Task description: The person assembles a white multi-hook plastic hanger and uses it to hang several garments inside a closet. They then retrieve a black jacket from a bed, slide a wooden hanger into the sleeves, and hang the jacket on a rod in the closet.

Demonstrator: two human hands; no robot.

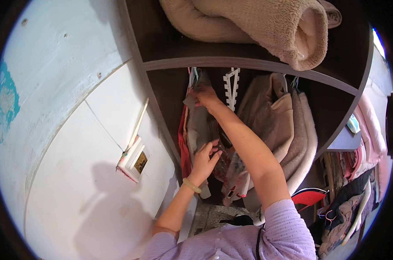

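My right hand [203, 93] reaches up into the wardrobe and grips the upper part of a grey garment [196, 122] hanging at the left. Lower down, my left hand [203, 164], with a pale bangle [192, 185] on its wrist, is in front of that garment with fingers apart. Whether its fingertips touch the cloth is unclear. Beside the grey garment, against the side panel, hangs a red garment [184, 152]. A sheer patterned garment [232, 185] hangs partly behind my right forearm. To its right are a beige coat [282, 113] and a fuzzy brown garment [302, 130].
A white notched multi-hanger [231, 87] hangs mid-rail. A rolled beige fleece blanket [248, 22] overhangs the shelf edge [216, 61] above. At left, a small box [133, 160] is fixed to the white panel. A red chair [308, 197] and piled clothes [342, 217] stand at right.
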